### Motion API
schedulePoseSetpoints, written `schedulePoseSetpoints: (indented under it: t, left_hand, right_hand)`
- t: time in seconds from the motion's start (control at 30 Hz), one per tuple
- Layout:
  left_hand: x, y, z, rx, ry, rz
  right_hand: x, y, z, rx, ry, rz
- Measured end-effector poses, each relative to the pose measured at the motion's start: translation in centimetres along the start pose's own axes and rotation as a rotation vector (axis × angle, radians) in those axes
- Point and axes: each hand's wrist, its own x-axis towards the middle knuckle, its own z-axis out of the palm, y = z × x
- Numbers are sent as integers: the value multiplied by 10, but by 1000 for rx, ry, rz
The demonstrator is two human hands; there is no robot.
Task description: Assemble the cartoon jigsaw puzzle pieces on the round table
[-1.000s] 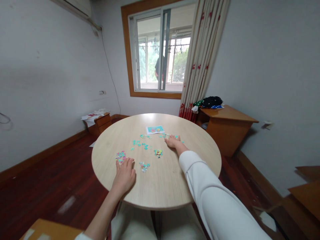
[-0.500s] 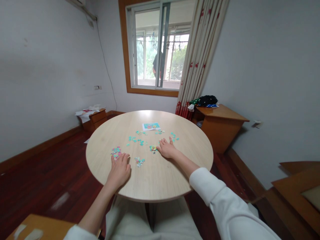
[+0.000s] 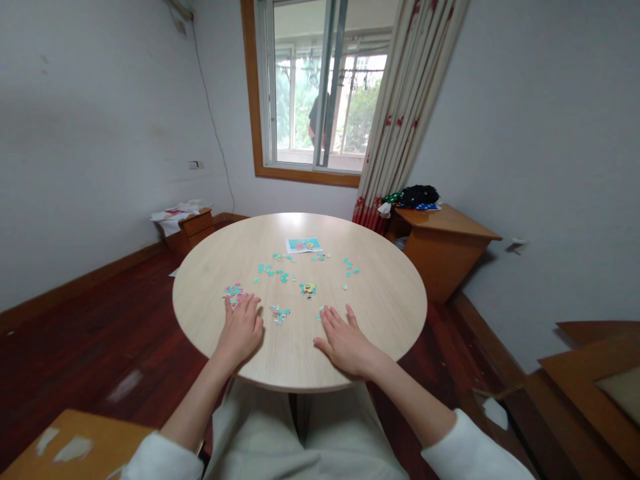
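My left hand [image 3: 241, 328] lies on the table with its fingers stretched out, their tips at the near edge of a pink and teal pile of puzzle pieces [image 3: 233, 291]. My right hand [image 3: 346, 339] rests palm down, fingers spread. Its fingertips touch a teal puzzle piece [image 3: 321, 313], partly hidden under them. Between the hands lies a small cluster of pale and teal pieces [image 3: 280, 314]. Farther off sits a joined yellow cartoon-face section [image 3: 309, 289]. More teal pieces [image 3: 273, 270] are scattered beyond it, below a printed picture card [image 3: 304, 245].
The round wooden table [image 3: 385, 267] stands before my lap. A wooden cabinet [image 3: 445, 233] with a heap of cloth [image 3: 419, 195] is at the right, and a low drawer unit [image 3: 197, 229] with papers at the left. Through the window [image 3: 300, 100] a person is partly visible.
My right hand has moved from beside the yellow face section toward me, and its fingertips now touch a teal piece near the front. My left hand has stayed by the pink pile.
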Motion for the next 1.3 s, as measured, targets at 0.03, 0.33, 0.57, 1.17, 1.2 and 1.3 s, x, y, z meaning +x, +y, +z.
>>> schedulePoseSetpoints:
  t: [0.03,0.33,0.57,1.17,1.2,1.3]
  left_hand:
    - [0,0,0,-8,7,13]
    - [-1,1,4,-104,-105,245]
    - [4,4,11,-128,-216,264]
    - [-2,15,4,-74,-161,287]
    - [-1,15,4,-71,-173,277]
    - [2,16,5,-66,-185,252]
  right_hand:
    - [-1,-8,1,12,-11,-30]
    - [28,-47,-2,33,-17,-102]
    - [40,-52,3,123,-13,-141]
    - [20,-43,8,132,17,-118]
    - [22,-44,7,132,11,-111]
    - [26,-47,6,138,9,-107]
